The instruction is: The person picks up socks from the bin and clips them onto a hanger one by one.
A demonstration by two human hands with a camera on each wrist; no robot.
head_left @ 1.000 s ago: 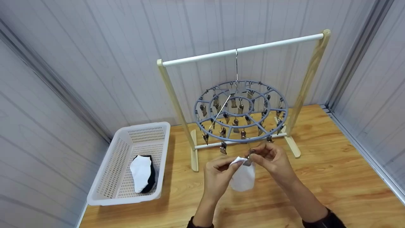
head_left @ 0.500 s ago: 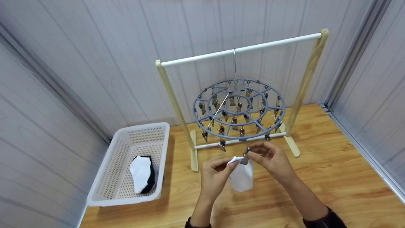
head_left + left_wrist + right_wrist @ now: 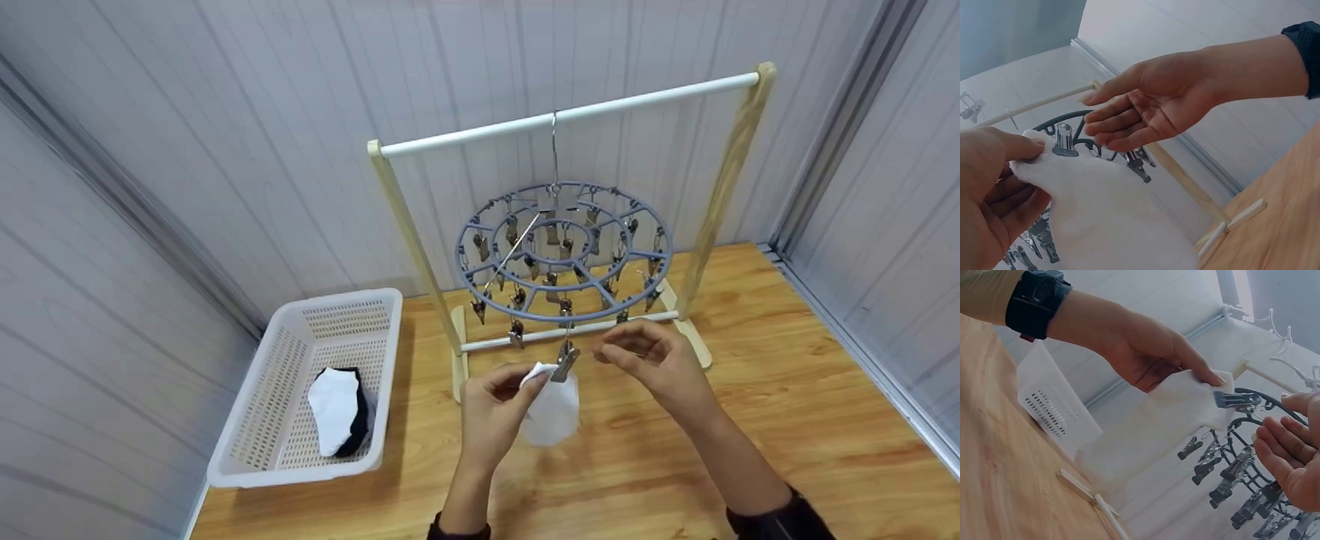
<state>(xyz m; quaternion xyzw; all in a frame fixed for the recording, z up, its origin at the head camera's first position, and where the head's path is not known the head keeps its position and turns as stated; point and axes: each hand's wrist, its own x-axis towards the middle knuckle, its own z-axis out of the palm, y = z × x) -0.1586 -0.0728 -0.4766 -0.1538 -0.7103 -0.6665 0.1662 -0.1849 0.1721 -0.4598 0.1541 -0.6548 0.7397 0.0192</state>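
Observation:
A white sock (image 3: 551,414) hangs by its cuff from a metal clip (image 3: 565,361) at the near edge of the round grey drying hanger (image 3: 574,317). My left hand (image 3: 491,411) pinches the cuff's left corner between thumb and fingers. In the left wrist view the clip (image 3: 1064,139) bites the cuff beside my left thumb. My right hand (image 3: 660,367) is off to the right of the clip, fingers loosely bent and holding nothing. The right wrist view shows the sock (image 3: 1157,422) stretched below the clip (image 3: 1237,400), with the right hand (image 3: 1292,450) apart from it.
The hanger hooks over the white bar (image 3: 465,139) of a wooden-legged stand (image 3: 724,195). Several other clips dangle from its rings. To the left, a white plastic basket (image 3: 300,474) holds a white sock (image 3: 333,409) over dark fabric (image 3: 358,431). All stand on a wood-grain table (image 3: 810,420).
My right hand has let go of the clip and drawn away to the right. The clip now grips the sock's cuff. My left hand has shifted slightly left, still pinching the sock.

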